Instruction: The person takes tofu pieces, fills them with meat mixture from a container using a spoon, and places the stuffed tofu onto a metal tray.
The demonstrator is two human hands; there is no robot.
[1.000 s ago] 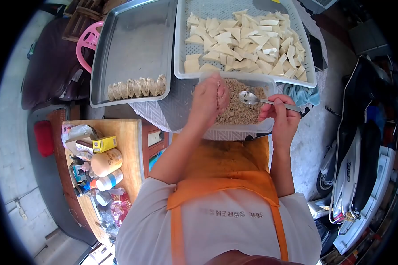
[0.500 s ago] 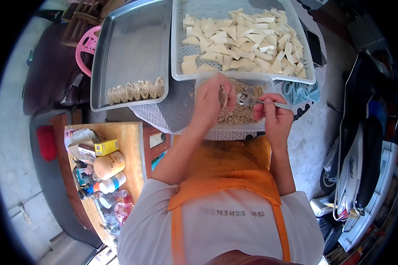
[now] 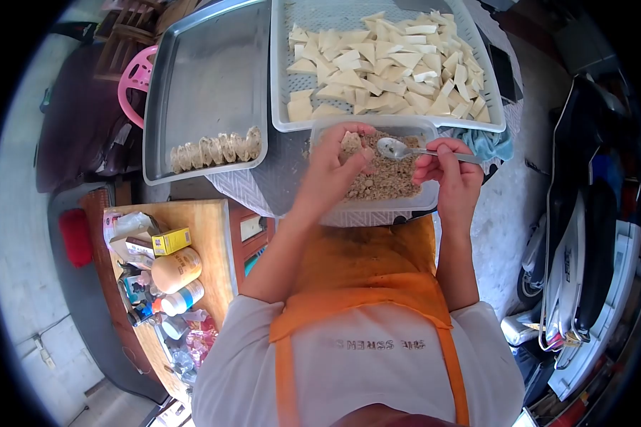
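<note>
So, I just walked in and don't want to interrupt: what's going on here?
A person works over a plastic tub of crumbly brown mix. Their right hand holds a metal spoon above it; their left hand holds what looks like a crumb-covered piece. Beyond the tub, pale cut pieces fill much of a white perforated tray. A row of speckled pieces lines the near end of a metal tray.

The spoon [image 3: 394,148] is gleaming like glossy metal, the tray [image 3: 214,78] is showing smooth metal, the tub [image 3: 392,205] is looking plastic, and the brown crumbs [image 3: 388,179] are appearing rough.
</note>
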